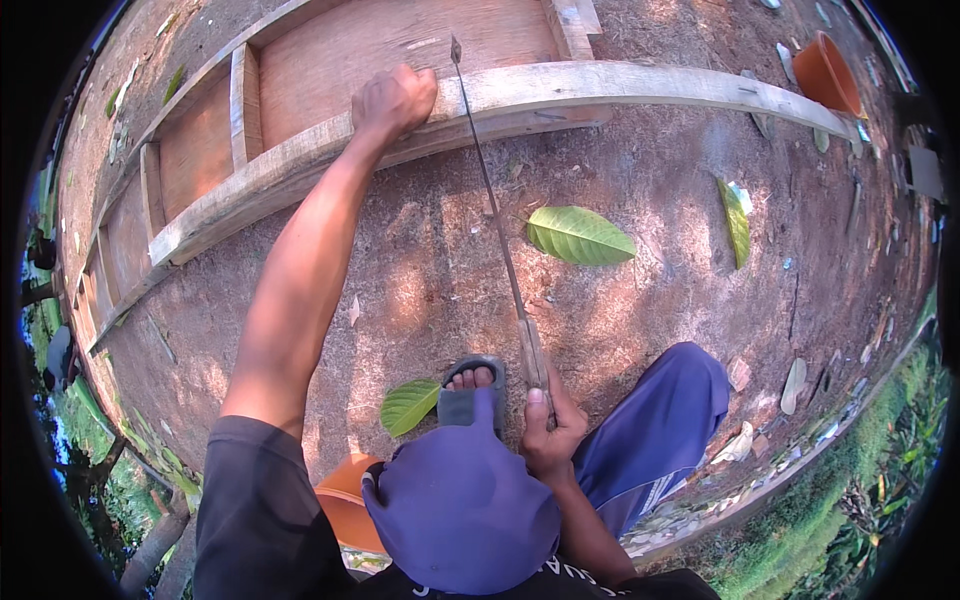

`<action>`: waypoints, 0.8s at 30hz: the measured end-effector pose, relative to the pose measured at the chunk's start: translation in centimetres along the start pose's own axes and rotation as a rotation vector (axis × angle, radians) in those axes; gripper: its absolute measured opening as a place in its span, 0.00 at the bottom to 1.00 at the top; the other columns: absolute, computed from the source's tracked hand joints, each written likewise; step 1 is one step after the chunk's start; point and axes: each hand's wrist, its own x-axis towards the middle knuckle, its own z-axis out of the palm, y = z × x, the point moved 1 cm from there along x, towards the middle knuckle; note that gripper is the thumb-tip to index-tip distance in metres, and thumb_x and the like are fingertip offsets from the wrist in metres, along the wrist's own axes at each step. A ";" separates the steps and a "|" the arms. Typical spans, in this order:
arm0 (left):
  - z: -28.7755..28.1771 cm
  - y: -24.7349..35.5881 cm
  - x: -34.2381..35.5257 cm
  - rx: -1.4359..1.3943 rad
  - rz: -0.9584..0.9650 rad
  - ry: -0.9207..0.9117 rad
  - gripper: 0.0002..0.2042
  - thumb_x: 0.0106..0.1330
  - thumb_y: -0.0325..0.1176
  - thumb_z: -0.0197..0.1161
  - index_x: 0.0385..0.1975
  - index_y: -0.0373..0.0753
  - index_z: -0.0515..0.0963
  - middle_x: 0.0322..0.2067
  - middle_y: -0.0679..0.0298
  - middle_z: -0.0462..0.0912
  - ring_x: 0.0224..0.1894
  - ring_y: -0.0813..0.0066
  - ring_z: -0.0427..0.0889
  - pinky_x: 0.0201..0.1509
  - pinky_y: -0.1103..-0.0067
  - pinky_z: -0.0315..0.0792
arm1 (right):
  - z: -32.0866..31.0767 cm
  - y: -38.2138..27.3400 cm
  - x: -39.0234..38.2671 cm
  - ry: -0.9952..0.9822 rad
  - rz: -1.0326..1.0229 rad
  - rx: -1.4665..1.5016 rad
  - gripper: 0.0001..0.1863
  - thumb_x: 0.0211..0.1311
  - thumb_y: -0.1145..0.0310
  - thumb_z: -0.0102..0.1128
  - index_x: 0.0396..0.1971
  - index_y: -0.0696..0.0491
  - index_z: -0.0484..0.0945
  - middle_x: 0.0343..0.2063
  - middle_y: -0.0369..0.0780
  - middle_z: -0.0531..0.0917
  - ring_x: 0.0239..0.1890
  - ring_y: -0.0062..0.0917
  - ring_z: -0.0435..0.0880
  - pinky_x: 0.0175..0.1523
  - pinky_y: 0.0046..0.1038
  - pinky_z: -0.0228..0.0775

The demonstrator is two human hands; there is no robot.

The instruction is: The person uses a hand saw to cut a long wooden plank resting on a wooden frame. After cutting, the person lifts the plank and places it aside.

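My left hand [395, 100] is closed over the near beam [600, 84] of a wooden frame, its fingers wrapped on the top edge. My right hand [553, 435], low in the middle, grips the wooden handle of a long tool, likely a handsaw [487, 185]. Its thin dark blade shows edge-on, so any teeth cannot be made out. From the handle the blade runs up across the beam, just right of my left hand, and its far end reaches over the frame's panel [400, 45].
The frame's crosspieces [245, 107] stretch away to the left. Green leaves [580, 236] lie on the dirt ground [430, 260]. One orange bucket [828, 75] lies tipped at the far right; another orange container [352, 497] is near my sandalled foot [470, 395]. Nails stick out of the beam.
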 end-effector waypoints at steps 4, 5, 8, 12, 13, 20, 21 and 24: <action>0.5 0.9 0.5 0.027 0.039 0.121 0.23 0.67 0.50 0.38 0.15 0.42 0.71 0.13 0.70 0.69 0.17 0.71 0.67 0.20 0.68 0.62 | 6.5 -2.1 15.2 0.138 -0.165 0.048 0.22 0.72 0.66 0.55 0.60 0.64 0.75 0.26 0.33 0.79 0.26 0.12 0.70 0.31 0.20 0.66; 1.5 -0.1 1.1 0.078 0.070 0.235 0.23 0.67 0.50 0.38 0.15 0.43 0.70 0.13 0.70 0.69 0.17 0.72 0.66 0.20 0.68 0.62 | 7.4 -3.8 17.3 0.094 -0.107 0.055 0.22 0.72 0.66 0.56 0.59 0.64 0.76 0.26 0.33 0.79 0.27 0.12 0.71 0.32 0.20 0.66; 1.3 0.3 0.7 0.026 0.082 0.156 0.23 0.67 0.49 0.39 0.15 0.43 0.70 0.13 0.70 0.69 0.16 0.71 0.66 0.20 0.68 0.62 | 7.8 -2.8 18.9 0.079 -0.122 0.099 0.22 0.71 0.65 0.56 0.58 0.65 0.76 0.29 0.35 0.82 0.29 0.12 0.73 0.34 0.19 0.68; 1.0 -0.2 0.0 -0.061 -0.015 -0.021 0.23 0.66 0.47 0.40 0.17 0.38 0.73 0.14 0.64 0.73 0.17 0.68 0.70 0.22 0.64 0.65 | 6.1 -1.6 10.5 0.028 0.056 0.118 0.22 0.72 0.68 0.54 0.61 0.64 0.74 0.42 0.46 0.87 0.33 0.13 0.78 0.40 0.19 0.72; 0.9 -0.5 -0.2 -0.054 -0.014 -0.017 0.23 0.66 0.46 0.40 0.17 0.38 0.74 0.14 0.64 0.73 0.17 0.68 0.70 0.23 0.64 0.65 | 4.8 -1.0 6.6 0.041 0.035 0.162 0.22 0.72 0.69 0.53 0.62 0.64 0.73 0.42 0.45 0.87 0.33 0.13 0.78 0.40 0.19 0.71; -0.7 1.4 -0.4 -0.049 -0.039 0.010 0.25 0.66 0.46 0.40 0.24 0.33 0.79 0.21 0.55 0.81 0.26 0.58 0.79 0.34 0.58 0.71 | 5.7 -2.4 13.7 0.074 -0.058 0.038 0.21 0.71 0.70 0.54 0.60 0.64 0.74 0.30 0.40 0.84 0.26 0.15 0.77 0.31 0.21 0.69; -0.4 1.6 -0.5 -0.032 -0.039 0.060 0.25 0.66 0.47 0.40 0.26 0.32 0.80 0.22 0.53 0.82 0.28 0.56 0.81 0.37 0.58 0.72 | 7.3 -3.2 16.5 0.076 -0.065 0.034 0.20 0.72 0.68 0.54 0.58 0.64 0.76 0.28 0.34 0.82 0.26 0.11 0.71 0.31 0.18 0.65; -0.5 1.9 -0.4 -0.013 -0.020 0.064 0.26 0.66 0.48 0.40 0.30 0.31 0.82 0.26 0.49 0.84 0.33 0.53 0.83 0.44 0.56 0.73 | 8.2 -3.1 17.4 0.116 -0.153 0.036 0.21 0.71 0.67 0.57 0.59 0.63 0.76 0.25 0.32 0.79 0.25 0.11 0.71 0.27 0.20 0.62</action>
